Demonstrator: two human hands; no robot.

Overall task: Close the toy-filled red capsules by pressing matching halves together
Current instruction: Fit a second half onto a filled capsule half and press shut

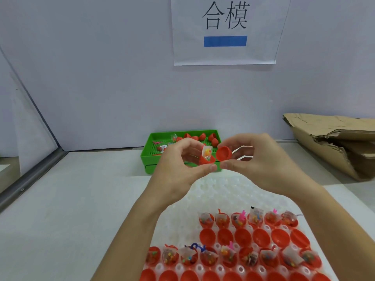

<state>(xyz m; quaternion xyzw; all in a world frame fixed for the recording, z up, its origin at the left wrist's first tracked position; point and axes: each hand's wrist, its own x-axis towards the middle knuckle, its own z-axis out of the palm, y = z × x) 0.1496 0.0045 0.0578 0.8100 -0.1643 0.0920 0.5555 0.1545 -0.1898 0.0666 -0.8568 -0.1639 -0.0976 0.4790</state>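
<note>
Head view: left hand (178, 167) pinches a toy-filled red plastic capsule half (206, 160), right hand (261, 161) clamps the empty red cap half (223, 154) just beside it, rims apart.

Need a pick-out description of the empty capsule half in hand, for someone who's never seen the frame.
Start at the green tray against the back wall. Just in front of it two hands meet above the table; look at the right hand. Pinched in its grip is the empty red half, a plain hollow cup, while the filled half beside it in the left hand has a toy packet sticking out.
</note>
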